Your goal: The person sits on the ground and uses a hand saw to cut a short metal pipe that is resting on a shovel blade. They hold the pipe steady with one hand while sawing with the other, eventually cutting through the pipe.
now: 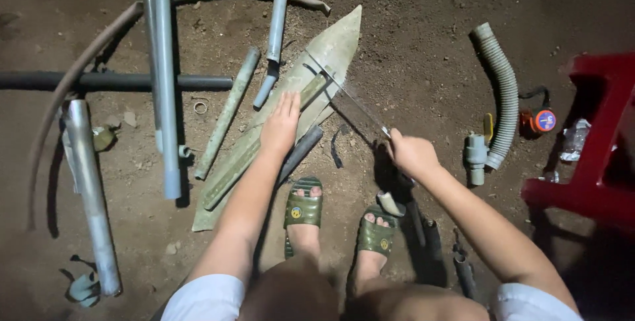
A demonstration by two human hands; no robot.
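While left hand (pixel 280 124) presses flat on one pipe (pixel 264 137) | right hand (pixel 411 154) grips one hacksaw (pixel 347 101)

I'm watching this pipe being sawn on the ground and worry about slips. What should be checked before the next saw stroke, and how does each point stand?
1. Left hand pressing the long greenish pipe down: ok, palm flat on it.
2. Right hand gripping the thin hacksaw: ok, fist closed on the handle end.
3. Blade seated on the pipe: ok, it crosses the pipe's upper end.
4. Left fingers away from the blade: ok, a gap shows.
5. Support under the pipe: ok, it lies on the pale pointed board.
6. Feet protected: not ok, green open-toed sandals sit close by.
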